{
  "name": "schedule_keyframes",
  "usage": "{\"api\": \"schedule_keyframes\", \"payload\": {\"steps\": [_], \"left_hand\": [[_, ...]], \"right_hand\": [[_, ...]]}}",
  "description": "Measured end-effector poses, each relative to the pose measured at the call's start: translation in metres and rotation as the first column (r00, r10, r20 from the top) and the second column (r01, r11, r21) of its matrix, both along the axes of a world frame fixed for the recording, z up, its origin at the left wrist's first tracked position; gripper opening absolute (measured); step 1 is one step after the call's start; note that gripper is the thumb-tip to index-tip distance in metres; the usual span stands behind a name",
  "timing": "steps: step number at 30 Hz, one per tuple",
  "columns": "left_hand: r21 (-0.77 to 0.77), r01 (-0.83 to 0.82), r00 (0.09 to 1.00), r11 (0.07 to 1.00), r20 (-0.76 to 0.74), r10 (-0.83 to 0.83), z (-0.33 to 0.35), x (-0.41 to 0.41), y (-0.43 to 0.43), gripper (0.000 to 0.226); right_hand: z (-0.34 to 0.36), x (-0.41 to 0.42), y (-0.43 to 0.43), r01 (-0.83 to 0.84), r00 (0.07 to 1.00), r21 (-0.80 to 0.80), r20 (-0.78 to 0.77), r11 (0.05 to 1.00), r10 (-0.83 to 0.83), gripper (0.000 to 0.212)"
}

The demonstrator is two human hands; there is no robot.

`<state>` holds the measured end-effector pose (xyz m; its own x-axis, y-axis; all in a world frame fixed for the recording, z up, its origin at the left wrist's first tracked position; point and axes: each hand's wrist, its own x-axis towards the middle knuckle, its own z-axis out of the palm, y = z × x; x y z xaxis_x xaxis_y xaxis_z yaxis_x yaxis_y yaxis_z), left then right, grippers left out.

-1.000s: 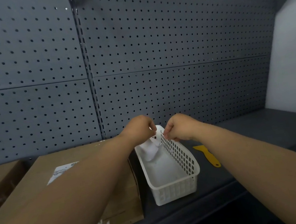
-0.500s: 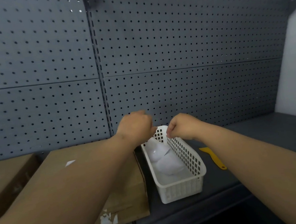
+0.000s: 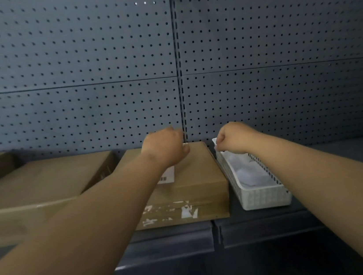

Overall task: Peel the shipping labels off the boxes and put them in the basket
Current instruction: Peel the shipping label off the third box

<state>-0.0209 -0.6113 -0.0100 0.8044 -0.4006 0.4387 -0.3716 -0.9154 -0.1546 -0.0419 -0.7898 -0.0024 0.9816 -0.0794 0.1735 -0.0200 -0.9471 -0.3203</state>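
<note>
Both arms reach out over a dark shelf backed by pegboard. The left hand, curled, hovers over the far end of the middle box; whether it grips anything cannot be told. A label still sticks to that box, partly under the forearm, with torn scraps on its front face. At 3 o'clock from the box, just beside it, stands the basket with white peeled labels inside. The right hand, fingers closed, is at the basket's far rim. A second box lies at 9 o'clock.
</note>
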Motion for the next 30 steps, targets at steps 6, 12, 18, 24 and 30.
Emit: {"api": "schedule_keyframes", "payload": {"steps": [6,12,18,24,30], "left_hand": [[0.017,-0.045,0.998,0.999,0.049,0.044,-0.001,-0.016,0.065,0.042],[-0.002,-0.050,0.998,0.999,0.045,0.051,-0.003,-0.029,0.135,0.038],[0.018,-0.013,1.000,1.000,0.017,0.013,-0.006,-0.038,0.183,0.038],[0.011,0.049,0.999,0.999,0.010,-0.049,-0.006,-0.041,0.197,0.036],[-0.035,0.084,0.996,0.996,-0.029,-0.085,-0.008,-0.036,0.187,0.034]], "right_hand": [[0.006,-0.004,0.060,-0.006,0.999,-0.006,0.042,1.000,0.006,0.030],[0.000,-0.013,0.126,0.039,0.998,0.014,0.038,0.999,-0.039,0.026],[-0.004,-0.026,0.171,0.117,0.993,0.027,0.016,0.993,-0.118,0.028],[-0.004,-0.034,0.187,0.174,0.984,0.021,0.017,0.984,-0.175,0.029],[-0.002,-0.028,0.173,0.180,0.983,0.037,0.028,0.983,-0.181,0.028]]}}
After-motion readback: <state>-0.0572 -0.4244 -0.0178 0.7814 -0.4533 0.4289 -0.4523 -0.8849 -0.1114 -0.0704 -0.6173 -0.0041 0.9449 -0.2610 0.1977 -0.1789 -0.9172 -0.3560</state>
